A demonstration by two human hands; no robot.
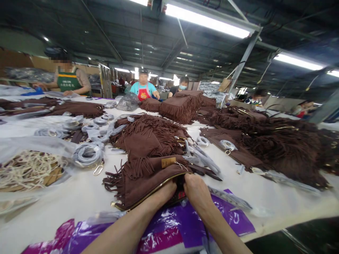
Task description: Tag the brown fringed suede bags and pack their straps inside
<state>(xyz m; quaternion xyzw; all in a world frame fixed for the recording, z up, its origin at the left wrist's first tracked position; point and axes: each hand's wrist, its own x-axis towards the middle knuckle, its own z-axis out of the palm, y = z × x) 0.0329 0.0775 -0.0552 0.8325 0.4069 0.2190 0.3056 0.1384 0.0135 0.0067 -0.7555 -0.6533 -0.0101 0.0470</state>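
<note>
A brown fringed bag (148, 183) lies in front of me with its brass zipper (150, 193) undone along the near edge. My left hand (167, 192) reaches in through that opening, and its fingers are hidden inside. At the right end of the opening, my right hand (195, 186) is closed on the bag's edge, knuckles up. A tan tag (168, 162) on a white string rests on top of the bag. Below my wrists, shiny purple plastic (169, 218) covers the near part of the table, and a bit of red shows within the opening.
More brown fringed bags are piled ahead (182, 106) and right (280, 144). Left are wrapped coiled straps (86, 154) and a clear bag of corded tags (29, 169). Wrapped straps (230, 197) lie near my right arm. Several people work beyond, one in a green apron (67, 81).
</note>
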